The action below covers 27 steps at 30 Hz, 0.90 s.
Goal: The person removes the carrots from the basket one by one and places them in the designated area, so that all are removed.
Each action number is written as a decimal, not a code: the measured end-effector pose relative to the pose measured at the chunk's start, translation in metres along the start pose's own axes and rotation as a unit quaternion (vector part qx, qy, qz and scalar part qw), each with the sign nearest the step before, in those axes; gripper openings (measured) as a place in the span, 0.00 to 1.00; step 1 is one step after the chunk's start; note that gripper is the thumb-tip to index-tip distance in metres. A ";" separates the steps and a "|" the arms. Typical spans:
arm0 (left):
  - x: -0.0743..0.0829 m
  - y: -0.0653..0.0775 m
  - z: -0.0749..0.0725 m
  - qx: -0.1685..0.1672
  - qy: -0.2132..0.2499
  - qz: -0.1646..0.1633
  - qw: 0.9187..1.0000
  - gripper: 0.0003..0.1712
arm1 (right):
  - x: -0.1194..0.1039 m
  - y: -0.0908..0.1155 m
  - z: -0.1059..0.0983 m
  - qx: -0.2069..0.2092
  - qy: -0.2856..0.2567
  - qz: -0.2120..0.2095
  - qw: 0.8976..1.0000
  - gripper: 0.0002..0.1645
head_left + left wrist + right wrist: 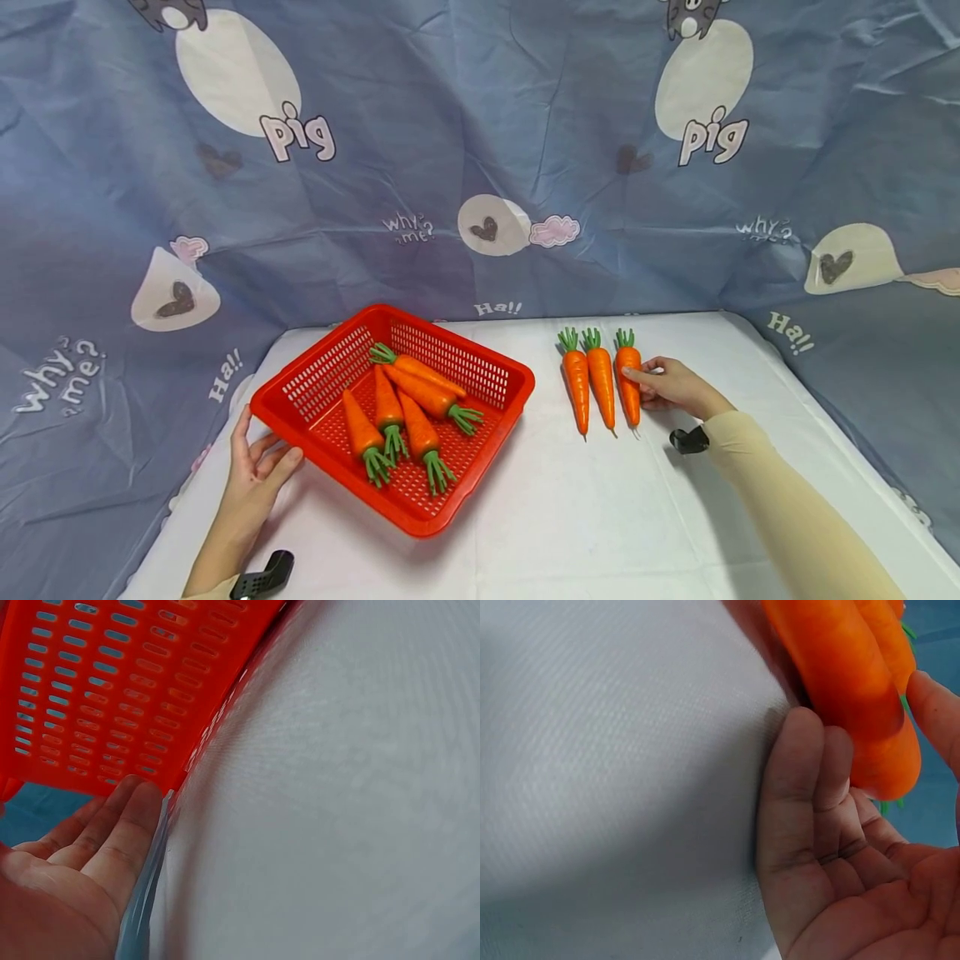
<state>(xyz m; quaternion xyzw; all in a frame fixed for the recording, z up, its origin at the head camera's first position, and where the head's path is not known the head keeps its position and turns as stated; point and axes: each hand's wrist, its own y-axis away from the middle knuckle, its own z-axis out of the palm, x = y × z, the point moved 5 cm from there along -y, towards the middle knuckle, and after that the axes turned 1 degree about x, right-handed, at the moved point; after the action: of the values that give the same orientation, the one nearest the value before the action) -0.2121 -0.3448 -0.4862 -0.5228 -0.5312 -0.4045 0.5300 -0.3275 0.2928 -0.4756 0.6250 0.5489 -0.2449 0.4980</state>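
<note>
the tips of your left grip (255, 471) are hard to make out from the head, where they run up to the rim at the near left corner of the red basket (480, 467). its fingers lie fairly straight and loosely spread against the plastic, not clenched; whether that corner is raised off the white-covered counter (570, 508) cannot be told. your right grip (671, 387) is narrow, with the thumb over the end carrot (631, 404) and the other fingers along its side, partly hidden; how firmly it holds, you cannot tell.

that carrot lies at the right of a row, beside the middle carrot (601, 379) and the left carrot (577, 383), all with green tops pointing away from you. five more carrots (422, 427) lie crossed in the basket, partly covering one another. the basket's wall stands between your left fingertips and them. behind everything hangs a blue printed cloth (420, 275); a black wrist device (688, 440) sits at your right cuff, another at your left.

the left wrist view shows your fingers touching the lower edge of the slotted wall, which the head view misses, but the carrots' green tops cannot be made out there. the right wrist view shows your palm and the fingers low against the orange, while the top edge cuts the carrots off.
</note>
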 end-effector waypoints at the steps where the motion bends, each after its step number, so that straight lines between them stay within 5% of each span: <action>1: 0.000 0.000 0.000 0.000 -0.001 -0.001 1.000 0.61 | 0.000 0.000 0.000 0.001 0.002 0.002 1.000 0.33; 27: 0.000 0.000 -0.001 0.004 -0.016 0.000 1.000 0.62 | -0.008 0.000 0.002 -0.002 0.044 0.028 0.999 0.37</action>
<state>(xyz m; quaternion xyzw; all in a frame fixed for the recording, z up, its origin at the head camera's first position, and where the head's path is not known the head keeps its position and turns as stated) -0.2121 -0.3460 -0.4858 -0.5276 -0.5410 -0.3938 0.5233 -0.3289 0.2873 -0.4693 0.6498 0.5530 -0.2018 0.4808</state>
